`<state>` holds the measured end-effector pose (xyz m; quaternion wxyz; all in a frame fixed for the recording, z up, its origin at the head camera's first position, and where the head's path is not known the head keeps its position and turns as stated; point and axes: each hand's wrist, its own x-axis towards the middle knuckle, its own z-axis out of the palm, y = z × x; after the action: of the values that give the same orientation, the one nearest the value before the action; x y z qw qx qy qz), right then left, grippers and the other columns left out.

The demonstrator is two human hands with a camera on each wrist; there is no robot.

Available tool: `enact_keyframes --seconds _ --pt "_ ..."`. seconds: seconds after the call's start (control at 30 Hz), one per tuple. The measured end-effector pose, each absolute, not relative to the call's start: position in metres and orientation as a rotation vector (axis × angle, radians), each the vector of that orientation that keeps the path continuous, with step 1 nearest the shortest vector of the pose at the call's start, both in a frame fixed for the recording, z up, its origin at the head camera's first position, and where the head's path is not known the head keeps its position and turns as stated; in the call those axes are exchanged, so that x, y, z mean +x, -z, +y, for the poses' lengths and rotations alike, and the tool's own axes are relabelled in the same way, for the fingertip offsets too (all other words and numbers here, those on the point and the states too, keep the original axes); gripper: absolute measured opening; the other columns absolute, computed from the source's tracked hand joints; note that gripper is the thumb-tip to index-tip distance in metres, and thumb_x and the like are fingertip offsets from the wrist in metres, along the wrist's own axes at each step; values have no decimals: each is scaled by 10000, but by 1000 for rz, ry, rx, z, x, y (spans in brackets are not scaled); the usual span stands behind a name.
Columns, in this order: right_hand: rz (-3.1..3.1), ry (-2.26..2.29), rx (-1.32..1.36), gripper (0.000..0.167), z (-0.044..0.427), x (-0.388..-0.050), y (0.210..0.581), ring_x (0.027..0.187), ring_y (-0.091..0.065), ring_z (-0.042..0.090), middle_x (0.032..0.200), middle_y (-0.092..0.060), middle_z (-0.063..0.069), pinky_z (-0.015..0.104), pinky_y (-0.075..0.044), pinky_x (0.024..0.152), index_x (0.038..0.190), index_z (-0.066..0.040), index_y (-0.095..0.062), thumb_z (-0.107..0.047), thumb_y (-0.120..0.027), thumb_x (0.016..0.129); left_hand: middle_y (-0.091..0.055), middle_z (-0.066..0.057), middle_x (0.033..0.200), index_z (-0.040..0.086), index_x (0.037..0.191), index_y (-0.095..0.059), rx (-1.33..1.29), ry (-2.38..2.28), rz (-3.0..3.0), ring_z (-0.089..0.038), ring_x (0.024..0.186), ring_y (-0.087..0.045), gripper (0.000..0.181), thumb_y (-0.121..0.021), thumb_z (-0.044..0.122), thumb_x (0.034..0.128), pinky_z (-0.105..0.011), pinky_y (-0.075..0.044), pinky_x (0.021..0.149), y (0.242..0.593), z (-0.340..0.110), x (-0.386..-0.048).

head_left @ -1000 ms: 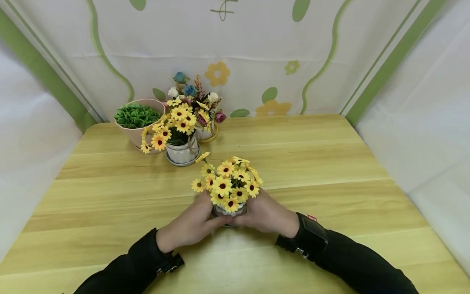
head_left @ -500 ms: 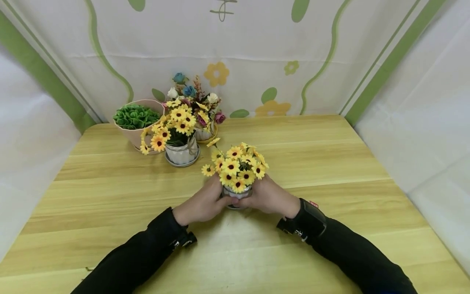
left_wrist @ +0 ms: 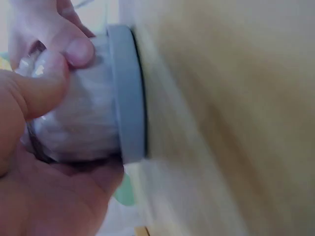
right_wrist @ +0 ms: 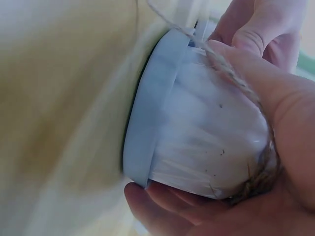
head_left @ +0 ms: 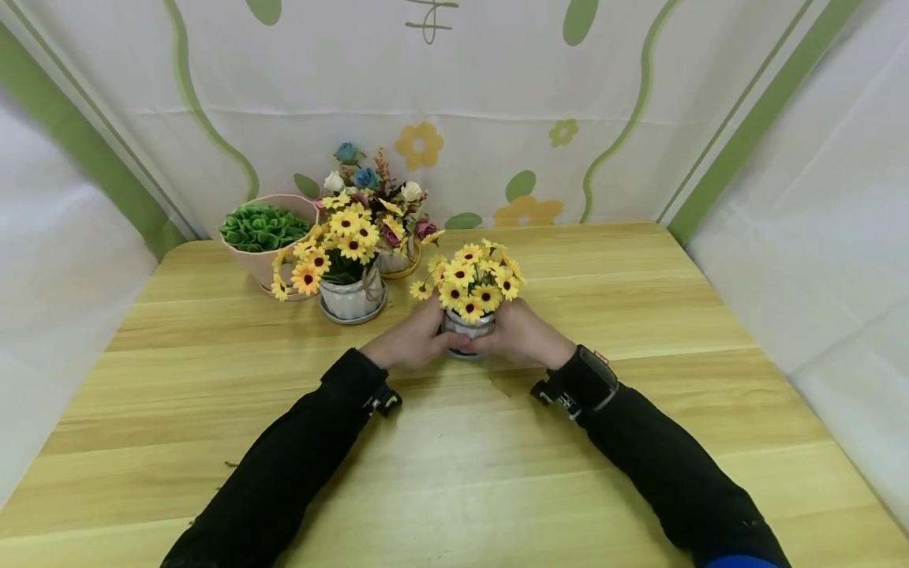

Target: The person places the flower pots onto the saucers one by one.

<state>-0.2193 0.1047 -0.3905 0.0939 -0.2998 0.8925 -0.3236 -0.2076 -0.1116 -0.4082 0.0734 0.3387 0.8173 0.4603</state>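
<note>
Both hands grip a small white flower pot (head_left: 470,328) filled with yellow daisy-like flowers (head_left: 470,276). My left hand (head_left: 415,338) wraps its left side and my right hand (head_left: 521,333) its right, with the thumbs meeting across the front. In the left wrist view the pot (left_wrist: 86,115) stands in a grey saucer (left_wrist: 128,93). A twine cord (right_wrist: 231,73) runs round the pot in the right wrist view, and fingers (right_wrist: 162,206) curl beneath its side near the saucer (right_wrist: 152,108). Whether the saucer touches the wooden table (head_left: 454,473) is hard to tell.
To the left stand a second white pot (head_left: 349,300) with yellow flowers, a pink pot (head_left: 259,264) with a green plant, and a pot of mixed roses (head_left: 394,260) behind. A printed cloth (head_left: 490,79) hangs along the table's back edge.
Both hands have carried the pot of yellow flowers away from me toward the back of the table and slightly right. The other pots have stayed in place.
</note>
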Motion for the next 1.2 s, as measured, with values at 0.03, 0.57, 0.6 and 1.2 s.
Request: enact_keyframes --seconds 0.03,0.57,0.6,1.2 --pt "2642 967 -861 917 104 -225 390 1302 -627 328 1437 -629 191 474 -487 1190 1556 -7 -433 -254 -925 823 -428 -142 1622 53 1618 -278 1001 -1391 2443 -295 1552 -379 757 -695 29 987 -443 -244 1345 409 -111 -214" --pt "2629 1024 -673 967 89 -293 388 1396 -541 333 1509 -557 183 460 -411 1249 1620 -55 -351 -237 -907 851 -273 -127 1721 145 1691 -93 747 -1360 2429 -285 1611 -270 825 -620 135 1056 -447 -226 1349 410 -123 -285" --pt "2623 1036 -659 969 87 -296 388 1399 -536 330 1509 -552 183 455 -408 1250 1623 -56 -344 -225 -905 852 -239 -122 1738 159 1698 -63 732 -1357 2433 -283 1625 -240 842 -613 149 1060 -454 -213 1353 410 -124 -288" --pt "2617 994 -517 911 83 -330 390 1438 -486 363 1567 -471 240 458 -416 1240 1594 -12 -352 -233 -872 880 80 -143 1791 113 1677 185 433 -1292 2494 -288 1668 12 862 -471 259 1138 -464 -79 1378 416 -112 -307"
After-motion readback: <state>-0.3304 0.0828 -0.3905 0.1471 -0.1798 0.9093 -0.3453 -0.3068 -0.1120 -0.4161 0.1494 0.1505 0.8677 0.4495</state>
